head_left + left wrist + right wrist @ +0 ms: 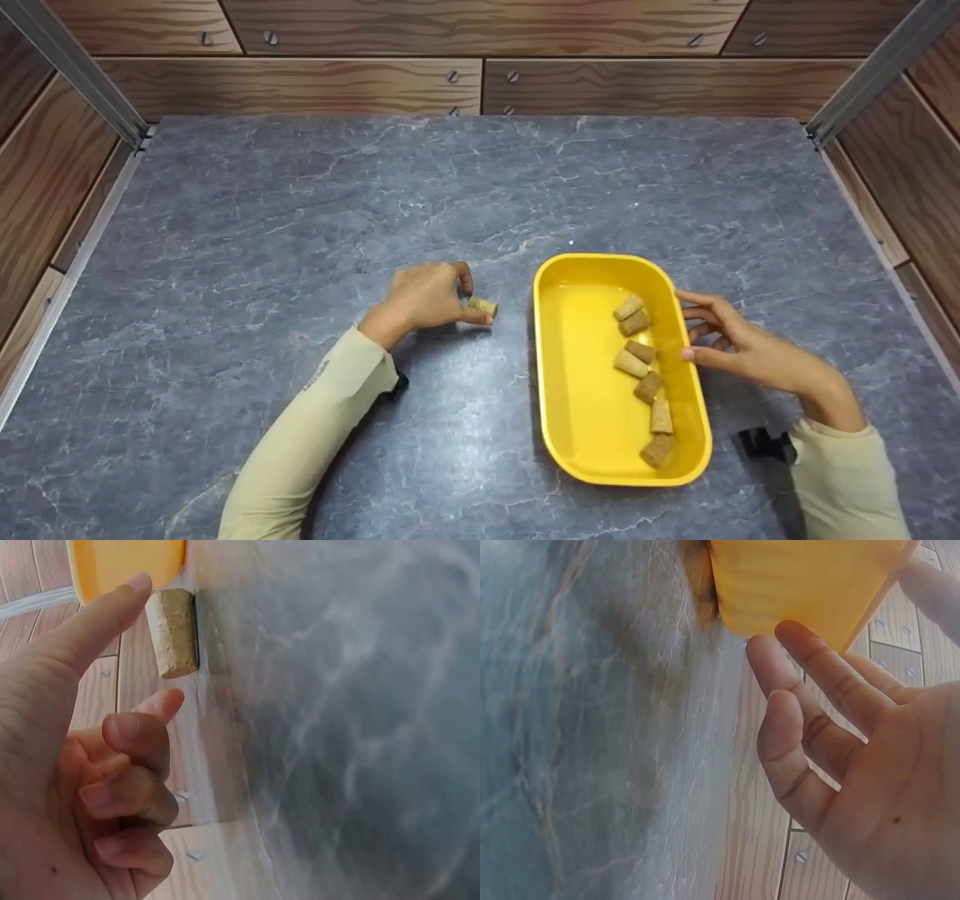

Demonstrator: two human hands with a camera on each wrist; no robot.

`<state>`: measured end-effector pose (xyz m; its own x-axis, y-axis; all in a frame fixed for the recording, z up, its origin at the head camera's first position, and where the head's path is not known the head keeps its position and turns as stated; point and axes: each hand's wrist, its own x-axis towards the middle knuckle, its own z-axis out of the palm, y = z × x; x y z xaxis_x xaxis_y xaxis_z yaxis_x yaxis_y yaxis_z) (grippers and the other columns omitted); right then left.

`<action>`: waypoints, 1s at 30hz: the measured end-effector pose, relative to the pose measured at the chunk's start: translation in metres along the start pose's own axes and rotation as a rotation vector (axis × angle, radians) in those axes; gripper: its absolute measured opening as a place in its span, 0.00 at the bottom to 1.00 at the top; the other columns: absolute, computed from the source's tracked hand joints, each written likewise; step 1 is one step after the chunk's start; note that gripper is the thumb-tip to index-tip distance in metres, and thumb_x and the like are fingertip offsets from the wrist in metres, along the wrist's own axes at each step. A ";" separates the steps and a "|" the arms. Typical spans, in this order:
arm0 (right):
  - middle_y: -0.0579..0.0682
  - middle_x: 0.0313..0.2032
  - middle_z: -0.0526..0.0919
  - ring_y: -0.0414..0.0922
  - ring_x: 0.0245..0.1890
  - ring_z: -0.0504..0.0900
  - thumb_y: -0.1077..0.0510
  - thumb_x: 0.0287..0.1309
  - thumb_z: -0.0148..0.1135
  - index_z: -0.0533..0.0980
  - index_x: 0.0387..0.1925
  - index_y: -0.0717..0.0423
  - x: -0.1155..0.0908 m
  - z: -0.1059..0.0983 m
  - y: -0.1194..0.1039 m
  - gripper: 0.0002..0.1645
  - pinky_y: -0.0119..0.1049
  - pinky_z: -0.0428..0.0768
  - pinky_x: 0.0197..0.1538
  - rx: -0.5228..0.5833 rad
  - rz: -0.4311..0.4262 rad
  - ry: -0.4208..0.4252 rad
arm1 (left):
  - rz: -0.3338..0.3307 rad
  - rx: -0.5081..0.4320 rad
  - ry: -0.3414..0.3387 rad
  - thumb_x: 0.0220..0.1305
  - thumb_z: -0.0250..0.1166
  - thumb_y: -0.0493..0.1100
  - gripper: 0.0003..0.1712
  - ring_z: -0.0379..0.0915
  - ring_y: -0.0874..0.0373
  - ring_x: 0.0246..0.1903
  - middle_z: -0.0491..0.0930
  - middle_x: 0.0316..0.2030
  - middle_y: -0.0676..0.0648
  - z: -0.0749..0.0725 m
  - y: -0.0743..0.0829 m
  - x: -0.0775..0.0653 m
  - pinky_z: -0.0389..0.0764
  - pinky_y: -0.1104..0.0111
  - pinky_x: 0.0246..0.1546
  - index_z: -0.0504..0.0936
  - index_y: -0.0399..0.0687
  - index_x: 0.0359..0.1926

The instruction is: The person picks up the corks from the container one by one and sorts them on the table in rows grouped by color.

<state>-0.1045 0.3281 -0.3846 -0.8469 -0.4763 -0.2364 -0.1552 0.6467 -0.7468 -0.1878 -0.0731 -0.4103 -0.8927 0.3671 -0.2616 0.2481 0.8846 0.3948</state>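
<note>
My left hand (431, 296) is low over the table, thumb and index finger on either side of a light cork stopper (484, 306). In the left wrist view the cork (174, 634) lies on the tabletop, a gap showing between it and the index finger; the thumb tip is right at its end. The other fingers curl loosely. To the right stands a yellow tub (585, 420) with several light and darker corks (631, 364) along its right side. My right hand (739, 345) rests against the tub's right wall, fingers extended along the outside and thumb near the rim.
The grey marbled tabletop (300, 210) spreads around the tub and hands. Wood-patterned panels (360, 86) enclose it at the back and both sides, with metal posts (862, 82) at the back corners.
</note>
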 end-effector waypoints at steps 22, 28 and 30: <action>0.64 0.64 0.66 0.26 0.48 0.72 0.55 0.66 0.57 0.47 0.73 0.51 0.001 0.000 -0.001 0.42 0.30 0.74 0.46 0.010 0.014 -0.008 | 0.043 0.010 -0.029 0.51 0.67 0.65 0.26 0.67 0.58 0.27 0.73 0.25 0.54 -0.004 0.004 0.000 0.69 0.61 0.30 0.79 0.55 0.44; 0.64 0.64 0.66 0.26 0.49 0.72 0.56 0.67 0.57 0.47 0.73 0.51 0.000 0.000 0.000 0.41 0.30 0.74 0.46 0.025 0.006 -0.014 | 0.080 0.001 -0.040 0.51 0.69 0.64 0.26 0.63 0.58 0.26 0.67 0.22 0.54 -0.008 0.000 -0.002 0.67 0.62 0.28 0.79 0.60 0.48; 0.65 0.63 0.67 0.25 0.49 0.73 0.56 0.67 0.57 0.47 0.73 0.51 0.000 -0.001 0.000 0.41 0.30 0.75 0.46 0.026 0.004 -0.017 | 0.089 -0.003 -0.037 0.50 0.70 0.63 0.26 0.63 0.58 0.26 0.67 0.22 0.55 -0.008 -0.001 -0.002 0.67 0.63 0.28 0.79 0.60 0.49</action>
<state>-0.1048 0.3286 -0.3843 -0.8384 -0.4844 -0.2497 -0.1385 0.6326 -0.7620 -0.1897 -0.0774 -0.4031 -0.8527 0.4546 -0.2575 0.3246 0.8472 0.4206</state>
